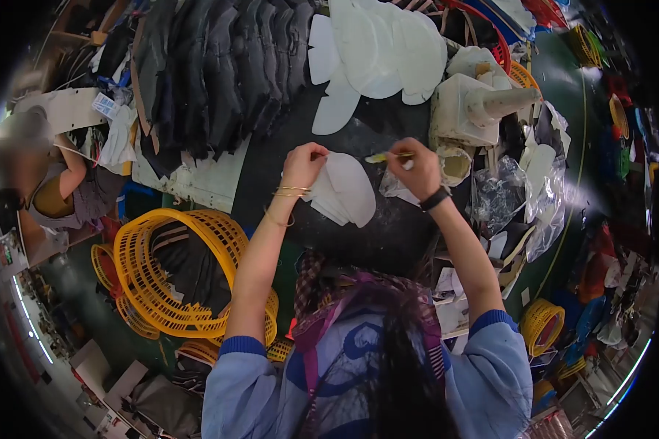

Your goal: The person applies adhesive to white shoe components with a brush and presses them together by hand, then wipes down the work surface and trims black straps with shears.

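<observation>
My left hand (pixel 304 167) pinches the upper left edge of several white rounded sheet pieces (pixel 350 189), fanned over one another above the black work surface (pixel 271 175). To their right, my right hand (pixel 415 170) is closed around a small slim tool (pixel 377 157) with a yellow-green end. That end points left, towards the white pieces, and sits a little apart from them. The fingers cover much of the tool, so its exact kind does not show. Beneath my right hand lies a crumpled clear plastic piece (pixel 397 188).
Black padded pieces (pixel 223 69) stand in rows at the far left, beside larger white sheets (pixel 388 47). A whitish, stained container with a cone-shaped spout (pixel 465 110) is at right, near plastic bags (pixel 498 194). A yellow basket (pixel 135 252) stands lower left; another person (pixel 58 175) is beyond.
</observation>
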A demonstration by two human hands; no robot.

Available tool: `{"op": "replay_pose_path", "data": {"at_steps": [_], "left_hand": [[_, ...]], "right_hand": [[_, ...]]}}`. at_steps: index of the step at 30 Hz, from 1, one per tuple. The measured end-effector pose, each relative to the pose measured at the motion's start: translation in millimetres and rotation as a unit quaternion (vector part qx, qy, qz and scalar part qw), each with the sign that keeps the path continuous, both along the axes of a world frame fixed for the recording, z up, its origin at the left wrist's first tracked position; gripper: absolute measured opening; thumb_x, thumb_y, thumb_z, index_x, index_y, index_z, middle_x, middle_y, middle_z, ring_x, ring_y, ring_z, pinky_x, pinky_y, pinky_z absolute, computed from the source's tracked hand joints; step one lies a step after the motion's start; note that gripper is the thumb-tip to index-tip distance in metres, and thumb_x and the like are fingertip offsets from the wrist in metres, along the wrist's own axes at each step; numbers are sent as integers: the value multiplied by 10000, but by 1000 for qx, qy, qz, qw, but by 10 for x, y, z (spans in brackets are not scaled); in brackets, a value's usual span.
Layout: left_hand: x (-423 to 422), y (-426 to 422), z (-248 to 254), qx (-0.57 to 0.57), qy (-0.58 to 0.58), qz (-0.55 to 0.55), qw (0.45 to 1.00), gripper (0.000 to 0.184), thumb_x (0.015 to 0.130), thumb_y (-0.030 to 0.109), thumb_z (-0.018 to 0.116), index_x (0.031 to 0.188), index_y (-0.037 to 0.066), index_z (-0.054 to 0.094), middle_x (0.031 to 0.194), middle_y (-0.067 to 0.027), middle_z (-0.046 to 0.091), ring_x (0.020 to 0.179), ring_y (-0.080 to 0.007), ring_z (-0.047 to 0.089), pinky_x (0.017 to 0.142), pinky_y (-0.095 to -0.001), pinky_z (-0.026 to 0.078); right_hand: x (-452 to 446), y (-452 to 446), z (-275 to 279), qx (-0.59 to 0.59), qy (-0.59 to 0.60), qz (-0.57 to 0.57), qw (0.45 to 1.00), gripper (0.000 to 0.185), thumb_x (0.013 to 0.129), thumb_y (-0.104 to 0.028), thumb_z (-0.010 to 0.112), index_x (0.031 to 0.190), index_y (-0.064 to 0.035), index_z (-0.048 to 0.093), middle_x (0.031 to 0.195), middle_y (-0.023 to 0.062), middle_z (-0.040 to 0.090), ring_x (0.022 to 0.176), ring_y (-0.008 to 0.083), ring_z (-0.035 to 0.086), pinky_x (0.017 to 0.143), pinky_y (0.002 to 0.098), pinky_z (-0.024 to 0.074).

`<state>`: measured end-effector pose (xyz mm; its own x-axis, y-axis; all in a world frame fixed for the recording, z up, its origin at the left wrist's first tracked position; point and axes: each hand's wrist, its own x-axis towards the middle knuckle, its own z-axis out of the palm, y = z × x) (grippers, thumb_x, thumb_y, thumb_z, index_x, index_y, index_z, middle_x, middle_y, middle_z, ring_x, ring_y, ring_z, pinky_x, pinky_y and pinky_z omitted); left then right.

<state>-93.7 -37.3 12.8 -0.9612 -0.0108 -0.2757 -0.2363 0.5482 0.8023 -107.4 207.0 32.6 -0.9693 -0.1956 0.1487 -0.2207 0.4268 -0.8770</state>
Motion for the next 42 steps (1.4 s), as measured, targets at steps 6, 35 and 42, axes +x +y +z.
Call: {"op": "replay_pose_path", "data": {"at_steps": [6,35,42], "left_hand": [[651,264,915,-61,373,-141,915,139,742,10,610,872,55,600,879,-55,576,820,-214,581,723,-331,456],[316,269,785,53,331,-25,942,212,680,-109,628,850,6,572,866,-95,580,759,-250,582,696,-314,477],[-1251,99,728,-131,541,-151,817,225,706,-47,633,903,50,584,908,-80,592,784,-240,595,692,-306,490]], "right_hand": [[244,1012,323,317,61,-183,929,234,774,-206,690,719,-23,557,613,125,565,536,283,584,500,331,451],[139,752,155,40,-97,-175,979,198,771,-182,687,717,-15,597,546,96,580,466,167,569,462,279,429],[183,-135,7,-94,-139,67,983,95,814,-77,623,825,13,595,738,71,631,655,123,628,571,263,489]]}}
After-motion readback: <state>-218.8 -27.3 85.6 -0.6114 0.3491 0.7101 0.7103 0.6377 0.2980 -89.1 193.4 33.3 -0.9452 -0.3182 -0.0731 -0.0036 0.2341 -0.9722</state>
